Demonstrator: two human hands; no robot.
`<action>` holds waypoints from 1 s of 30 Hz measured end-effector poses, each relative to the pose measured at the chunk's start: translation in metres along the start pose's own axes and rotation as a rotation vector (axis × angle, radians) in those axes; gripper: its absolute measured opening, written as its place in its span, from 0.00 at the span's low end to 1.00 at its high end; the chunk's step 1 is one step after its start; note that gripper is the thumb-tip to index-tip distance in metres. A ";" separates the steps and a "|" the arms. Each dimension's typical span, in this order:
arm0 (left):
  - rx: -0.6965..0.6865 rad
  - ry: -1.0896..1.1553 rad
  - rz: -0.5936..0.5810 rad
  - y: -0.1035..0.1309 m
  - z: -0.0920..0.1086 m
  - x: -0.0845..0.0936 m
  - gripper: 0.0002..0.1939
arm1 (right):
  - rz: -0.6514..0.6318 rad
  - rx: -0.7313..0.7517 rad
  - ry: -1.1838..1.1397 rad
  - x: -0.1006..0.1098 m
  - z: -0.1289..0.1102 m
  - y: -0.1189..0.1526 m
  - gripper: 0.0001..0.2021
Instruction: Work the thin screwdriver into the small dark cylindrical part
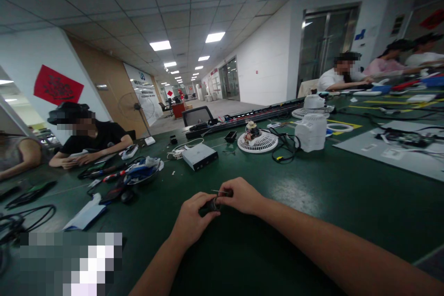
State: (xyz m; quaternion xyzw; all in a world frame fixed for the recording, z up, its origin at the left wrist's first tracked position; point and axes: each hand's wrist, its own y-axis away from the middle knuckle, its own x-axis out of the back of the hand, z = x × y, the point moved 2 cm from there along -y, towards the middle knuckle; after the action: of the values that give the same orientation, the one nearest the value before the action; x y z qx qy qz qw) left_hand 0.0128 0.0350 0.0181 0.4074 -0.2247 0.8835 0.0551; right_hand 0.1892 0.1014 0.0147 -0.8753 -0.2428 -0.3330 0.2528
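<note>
Just above the green table, my left hand point(189, 222) is closed around a short, dark, roughly cylindrical piece point(207, 207). Its exact kind cannot be made out. My right hand point(244, 196) meets it from the right, thumb and fingertips pinched at the end of that piece. A slim tool with a thin metal shaft point(218, 191) and dark handle, like a small screwdriver, is also in my right hand, its shaft pointing left. My fingers hide part of both things. Beyond my hands lies a silver optical disc drive point(200, 156).
White round fan grille with a motor point(257, 141), white plastic housing point(311, 133) and black cable point(287, 145) stand farther back. Left are a blue-and-white bundle point(142, 171), tools and cables. Grey panel point(398, 148) lies right. People sit at the left point(93, 136) and far right point(342, 76).
</note>
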 end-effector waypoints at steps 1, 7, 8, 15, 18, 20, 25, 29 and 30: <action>0.001 0.002 -0.001 0.000 0.001 0.000 0.16 | 0.014 -0.002 0.034 0.000 -0.001 0.001 0.09; 0.014 -0.009 0.044 -0.001 0.001 0.000 0.14 | -0.008 0.030 -0.010 0.000 -0.006 0.003 0.10; 0.017 -0.015 0.040 0.000 0.001 0.000 0.14 | -0.027 0.019 -0.015 -0.001 -0.005 0.003 0.10; 0.005 0.002 0.015 0.002 0.000 -0.003 0.15 | -0.057 -0.056 0.081 -0.005 -0.005 0.004 0.09; 0.048 -0.033 0.060 0.000 -0.002 -0.003 0.14 | -0.045 -0.042 0.088 -0.005 -0.006 0.004 0.11; 0.102 -0.074 0.093 -0.001 -0.005 -0.003 0.13 | -0.032 -0.040 0.101 -0.004 -0.005 0.004 0.13; 0.226 -0.129 0.180 -0.003 -0.014 0.000 0.13 | -0.055 -0.030 0.203 0.002 0.004 0.002 0.11; 0.216 -0.114 0.196 -0.002 -0.016 0.002 0.13 | -0.075 0.055 0.241 0.006 0.004 0.002 0.10; 0.204 -0.104 0.188 -0.002 -0.015 0.001 0.13 | -0.077 0.070 0.249 0.006 0.003 0.003 0.10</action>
State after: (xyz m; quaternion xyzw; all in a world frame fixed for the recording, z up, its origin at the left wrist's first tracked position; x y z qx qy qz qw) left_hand 0.0021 0.0436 0.0111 0.4335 -0.1737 0.8806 -0.0811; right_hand 0.1959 0.1029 0.0158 -0.8078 -0.2544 -0.4401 0.2984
